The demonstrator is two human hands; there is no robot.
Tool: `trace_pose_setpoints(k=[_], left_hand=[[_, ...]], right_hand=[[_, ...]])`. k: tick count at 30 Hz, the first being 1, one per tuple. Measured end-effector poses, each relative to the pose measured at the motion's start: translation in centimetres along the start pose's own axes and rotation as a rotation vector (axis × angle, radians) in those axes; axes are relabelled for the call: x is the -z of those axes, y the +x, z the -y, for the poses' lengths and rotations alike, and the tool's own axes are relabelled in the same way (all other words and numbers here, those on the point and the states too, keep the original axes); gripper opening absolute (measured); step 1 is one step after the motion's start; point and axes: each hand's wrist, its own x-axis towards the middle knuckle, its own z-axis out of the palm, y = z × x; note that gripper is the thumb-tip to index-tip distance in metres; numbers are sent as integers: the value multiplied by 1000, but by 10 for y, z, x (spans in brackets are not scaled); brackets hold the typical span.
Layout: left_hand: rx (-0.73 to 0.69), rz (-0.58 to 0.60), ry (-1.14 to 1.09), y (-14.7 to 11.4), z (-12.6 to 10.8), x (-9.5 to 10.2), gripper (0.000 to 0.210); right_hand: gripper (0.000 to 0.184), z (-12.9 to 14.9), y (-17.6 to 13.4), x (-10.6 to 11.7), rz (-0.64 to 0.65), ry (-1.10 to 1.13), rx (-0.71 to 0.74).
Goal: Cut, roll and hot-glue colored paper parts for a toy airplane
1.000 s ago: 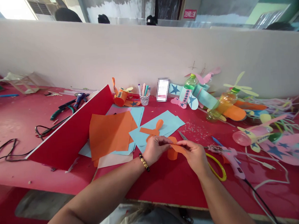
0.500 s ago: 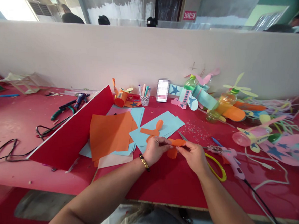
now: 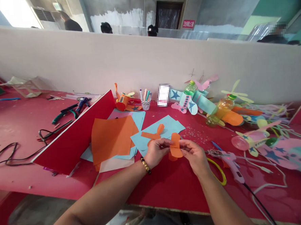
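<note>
Between my two hands, above the red table, is an orange paper cutout with rounded ends and a crease across its middle. My left hand pinches its left edge, and my right hand pinches the right edge. Another orange piece shows partly below it. Just beyond my left hand, an orange propeller-shaped cutout lies on light blue paper sheets. Yellow-handled scissors rest beside my right forearm, partly hidden by it.
Orange paper sheets are stacked at the left, beside a red divider. A pink glue gun with a cord lies at the right. Bottle-and-paper planes and a cup of markers stand along the white partition.
The orange cutout has turned from lying nearly flat and sideways to standing upright, its face toward me. Both hands keep their pinch. The view has tilted slightly upward.
</note>
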Motion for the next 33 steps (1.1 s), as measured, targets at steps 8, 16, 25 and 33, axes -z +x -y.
trace_pose_setpoints(k=[8, 16, 25, 33], left_hand=[[51, 14, -69, 1, 0, 0, 23], [-26, -195, 9, 10, -6, 17, 31], [-66, -168, 1118, 28, -10, 73, 41], [83, -127, 1256, 32, 1, 75, 33]], right_hand=[[16, 5, -1, -10, 15, -128, -17], [19, 28, 55, -1, -28, -241, 9], [24, -1, 138, -15, 53, -162, -146], [18, -27, 178, -31, 152, -442, -106]])
